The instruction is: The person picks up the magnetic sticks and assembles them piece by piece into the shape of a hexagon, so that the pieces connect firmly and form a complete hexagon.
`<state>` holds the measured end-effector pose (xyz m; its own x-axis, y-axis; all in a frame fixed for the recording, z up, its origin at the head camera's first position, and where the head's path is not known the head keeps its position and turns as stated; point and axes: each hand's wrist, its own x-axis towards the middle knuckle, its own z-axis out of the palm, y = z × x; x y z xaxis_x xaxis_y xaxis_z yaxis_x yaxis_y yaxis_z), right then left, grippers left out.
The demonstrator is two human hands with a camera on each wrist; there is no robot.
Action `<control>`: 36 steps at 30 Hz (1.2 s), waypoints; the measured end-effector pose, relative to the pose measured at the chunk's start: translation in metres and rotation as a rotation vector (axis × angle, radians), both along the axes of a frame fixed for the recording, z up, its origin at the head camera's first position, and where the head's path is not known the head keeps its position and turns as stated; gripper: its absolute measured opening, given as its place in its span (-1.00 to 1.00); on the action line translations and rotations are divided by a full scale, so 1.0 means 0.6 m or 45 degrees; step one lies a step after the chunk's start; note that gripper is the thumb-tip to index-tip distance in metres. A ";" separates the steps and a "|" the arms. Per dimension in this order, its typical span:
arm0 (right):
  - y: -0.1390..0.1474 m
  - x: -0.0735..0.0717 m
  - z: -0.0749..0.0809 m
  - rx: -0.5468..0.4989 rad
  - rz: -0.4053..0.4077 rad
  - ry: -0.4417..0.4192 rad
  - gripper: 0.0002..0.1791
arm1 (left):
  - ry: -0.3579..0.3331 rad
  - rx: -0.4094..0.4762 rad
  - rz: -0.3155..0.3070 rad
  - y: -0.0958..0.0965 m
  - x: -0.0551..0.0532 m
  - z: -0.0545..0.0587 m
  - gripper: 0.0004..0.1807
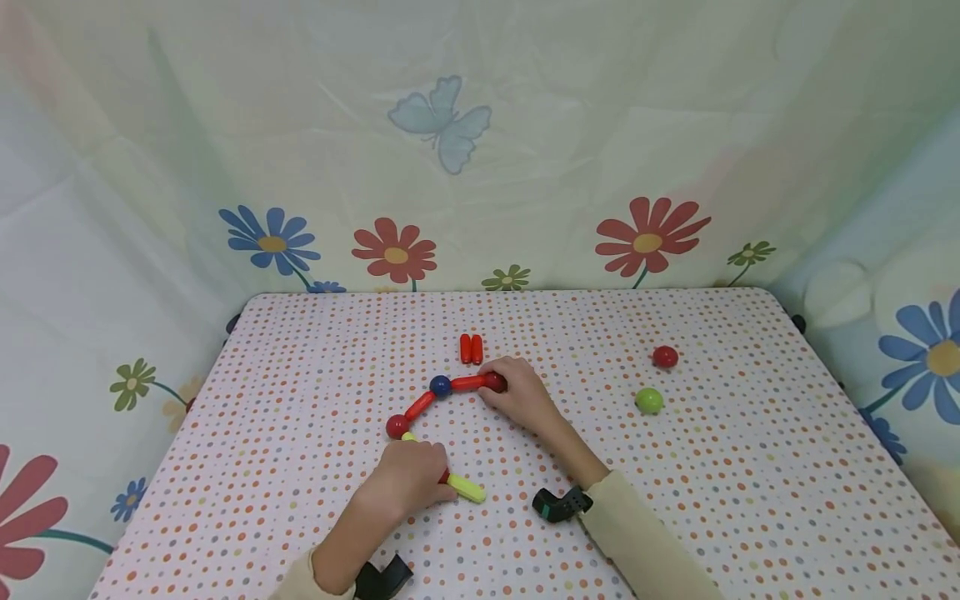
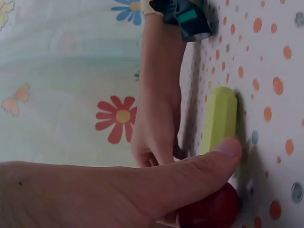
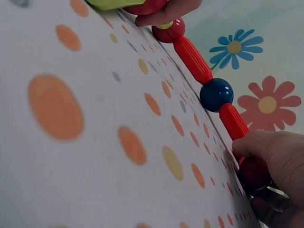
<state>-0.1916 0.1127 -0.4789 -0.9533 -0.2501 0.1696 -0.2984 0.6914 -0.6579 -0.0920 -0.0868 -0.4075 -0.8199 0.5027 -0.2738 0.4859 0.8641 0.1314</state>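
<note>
Ball-and-rod chain (image 1: 420,406) is laid curved near the surface (image 1: 712,467) centre, grasped by the fingers of left hand (image 1: 411,477) and right hand (image 1: 519,393); its free yellow rod (image 1: 468,489), nearer the left hand, is pointed toward four o'clock.

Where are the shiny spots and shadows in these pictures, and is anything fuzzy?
Right wrist view: a little bright glint on the blue ball, and the nearest dots on the tablecloth look big and a bit soft-edged; left wrist view: a grey shadow beside the yellow stick, with the scene turned sideways; head view: soft, mostly even light, no strong glare.
</note>
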 end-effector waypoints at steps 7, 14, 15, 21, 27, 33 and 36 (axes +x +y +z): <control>-0.013 0.010 0.004 -0.022 0.000 -0.037 -0.79 | 0.109 -0.082 -0.111 0.022 0.009 -0.004 -0.69; -0.020 0.015 0.009 0.000 -0.033 -0.045 -0.78 | 0.171 -0.097 -0.150 0.032 0.013 -0.011 -0.66; -0.020 0.016 0.009 0.002 -0.034 -0.043 -0.78 | 0.174 -0.091 -0.148 0.033 0.013 -0.011 -0.65; -0.017 0.013 0.007 0.004 -0.010 -0.062 -0.76 | 0.156 -0.041 -0.137 0.032 0.012 -0.010 -0.54; -0.001 0.005 0.016 -0.048 0.093 -0.152 -0.62 | 0.211 0.099 -0.109 0.016 -0.014 0.000 -0.56; 0.030 -0.004 0.035 -0.139 0.104 -0.224 -0.64 | 0.455 0.287 -0.061 0.009 -0.063 -0.010 -0.59; 0.049 -0.008 0.045 -0.156 0.066 -0.225 -0.66 | 0.467 0.350 -0.048 0.016 -0.085 -0.023 -0.54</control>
